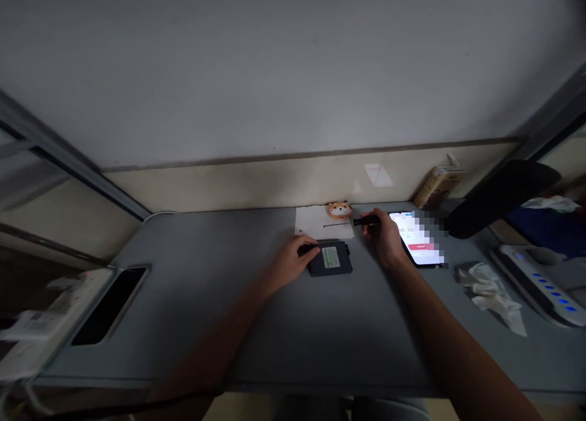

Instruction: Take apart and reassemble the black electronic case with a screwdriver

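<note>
A flat black rectangular case (342, 260) with a pale label on top lies on the desk. My left hand (295, 259) grips its left end, thumb over the top and fingers at the far edge. In my right hand (384, 238) is a screwdriver (361, 221) with a dark handle, its thin shaft pointing left over a white sheet of paper (314, 218). The tip hovers above or rests on the paper; I cannot tell which. A small orange-and-white dog-face object (339, 210) sits at the paper's far right corner.
Right of my right hand lies a lit phone (419, 244). Crumpled tissue (494, 293), a white device with blue lights (544, 287), a drink carton (439, 183) and a dark cylindrical object (503, 195) stand farther right. Another phone (110, 308) rests at the left.
</note>
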The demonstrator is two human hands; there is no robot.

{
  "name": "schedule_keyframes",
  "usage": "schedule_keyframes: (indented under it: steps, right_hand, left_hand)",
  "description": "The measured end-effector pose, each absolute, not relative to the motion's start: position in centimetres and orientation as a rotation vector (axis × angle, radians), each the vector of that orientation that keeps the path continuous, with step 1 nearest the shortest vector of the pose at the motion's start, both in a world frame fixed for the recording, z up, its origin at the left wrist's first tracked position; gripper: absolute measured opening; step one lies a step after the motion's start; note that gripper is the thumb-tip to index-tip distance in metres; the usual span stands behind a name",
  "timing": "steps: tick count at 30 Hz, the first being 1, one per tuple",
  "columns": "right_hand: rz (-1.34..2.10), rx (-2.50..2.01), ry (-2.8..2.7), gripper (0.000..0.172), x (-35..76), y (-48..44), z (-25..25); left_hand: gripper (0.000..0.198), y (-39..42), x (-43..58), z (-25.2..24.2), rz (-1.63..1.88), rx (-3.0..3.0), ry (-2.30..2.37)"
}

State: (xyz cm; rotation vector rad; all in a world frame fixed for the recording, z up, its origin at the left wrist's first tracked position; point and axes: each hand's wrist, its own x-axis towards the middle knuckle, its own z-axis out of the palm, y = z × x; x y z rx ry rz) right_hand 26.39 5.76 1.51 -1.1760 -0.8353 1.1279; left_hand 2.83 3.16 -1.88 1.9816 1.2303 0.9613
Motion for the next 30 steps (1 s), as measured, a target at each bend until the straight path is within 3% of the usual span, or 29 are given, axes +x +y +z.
schedule_keyframes:
  steps: [4, 7, 9, 21, 30]
  right_hand:
    - [1.13, -1.178, -0.837, 0.039, 26.4, 5.6, 1.7]
    - [1.125, -1.205, -0.832, 0.038, 26.4, 5.6, 1.7]
    - [1.124, -1.207, -0.836, 0.039, 26.5, 5.7, 1.5]
    - [1.169, -1.024, -0.723, 0.022, 26.4, 5.5, 2.3]
    - [1.304, -0.974, -0.756, 0.023, 25.5, 4.8, 2.9]
  left_hand:
    - [0.027, 2.8, 1.9, -1.0, 0.861, 2.14, 1.173]
    - [0.078, 2.2, 1.1, 0.3, 0.713, 2.257, 1.032]
    - [0.09, 1.9, 0.9, 1.0, 0.643, 2.285, 0.99]
    - [0.026, 1.8, 1.1, 1.9, 0.745, 2.156, 1.035]
    - [0.036, 2.5, 1.8, 1.1, 0.741, 2.046, 1.139]
